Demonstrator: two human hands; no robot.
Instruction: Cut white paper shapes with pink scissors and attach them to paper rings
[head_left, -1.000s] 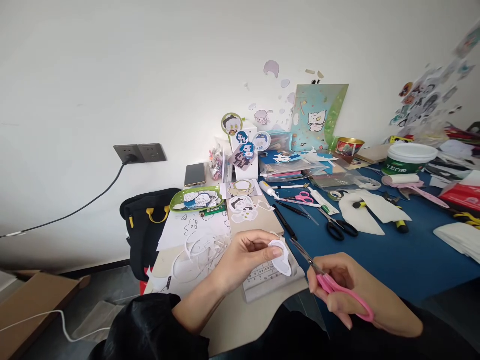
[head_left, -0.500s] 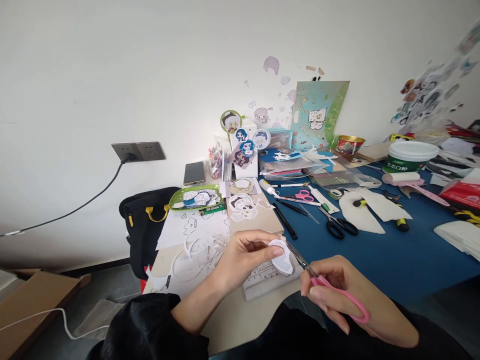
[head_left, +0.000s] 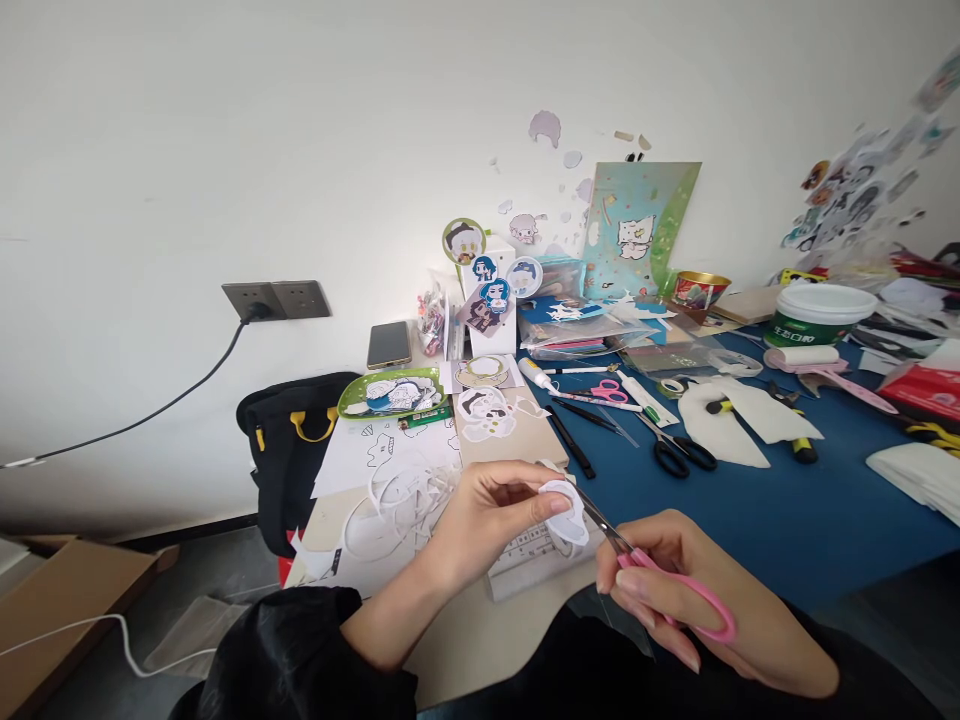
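Note:
Pinched between the thumb and fingers of my left hand (head_left: pixel 499 510) is a small white paper cutout (head_left: pixel 566 518) with a grey printed shape. My right hand (head_left: pixel 675 580) grips a pair of pink-handled scissors (head_left: pixel 705 605), fingers in the loops. Their blades point up and left and lie along the cutout's right edge. Beneath the cutout is a white printed sheet or box (head_left: pixel 517 575), partly hidden by my hands. Curly white paper scraps (head_left: pixel 390 515) lie left of my left wrist.
A green tray (head_left: pixel 356 400) of paper cutouts stands behind the scraps, near a phone (head_left: pixel 388 344). Black-handled scissors (head_left: pixel 686 455), a craft knife (head_left: pixel 571 443) and a glue tube (head_left: pixel 646 400) lie on the blue mat (head_left: pixel 750 520). A white-lidded tub (head_left: pixel 821 315) stands at right.
The cutout has turned slightly in my left fingers. The scissors remain at its right edge, with my right hand shifted very slightly left.

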